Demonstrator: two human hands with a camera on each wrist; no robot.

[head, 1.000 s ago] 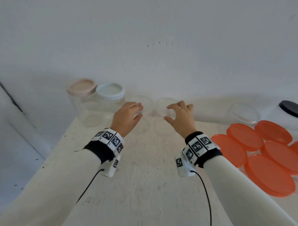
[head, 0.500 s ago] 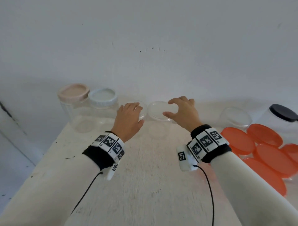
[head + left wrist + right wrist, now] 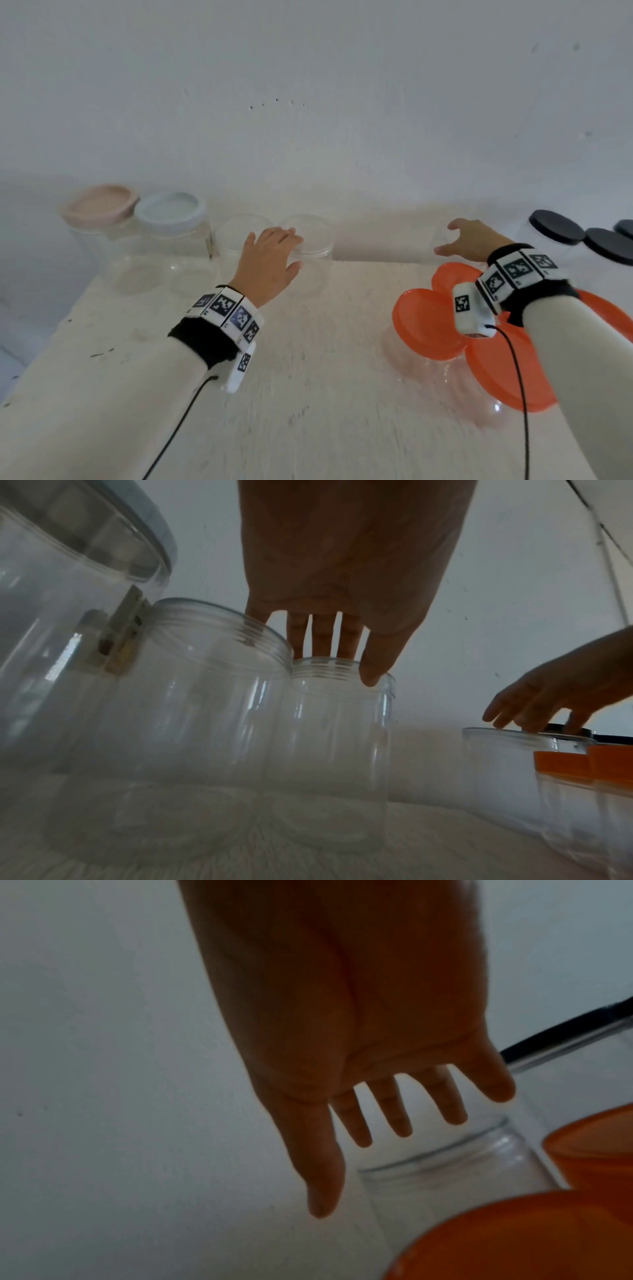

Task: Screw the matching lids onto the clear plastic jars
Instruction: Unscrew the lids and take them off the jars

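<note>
Since half a second ago the right hand (image 3: 471,241) has left the two open jars at the middle of the back edge and swung out to the right, where it hangs over a third lidless clear jar (image 3: 455,1164) near the back right of the table (image 3: 325,377). Its fingers (image 3: 395,1110) are spread and nearly straight, thumb apart, gripping nothing; whether the fingertips touch that jar's rim I cannot tell. The left hand (image 3: 265,265) stays at the middle pair — in the left wrist view its straight fingers (image 3: 346,639) reach down to the threaded rim of the right-hand open jar (image 3: 329,750) and the thumb lies against the near side of that rim, a loose hold rather than a tight clasp. The left-hand open jar (image 3: 192,723) stands touching it.

Further left along the back edge stand two bigger clear jars already capped, one with a pink lid (image 3: 99,204) and one with a pale blue lid (image 3: 169,212), side by side. Orange lids (image 3: 428,325) sit on low clear jars along the right edge, overlapping in the head view and partly covered by the right forearm. Black lids (image 3: 556,226) top more jars at the back right corner — how many is unclear, as the frame cuts them off.
</note>
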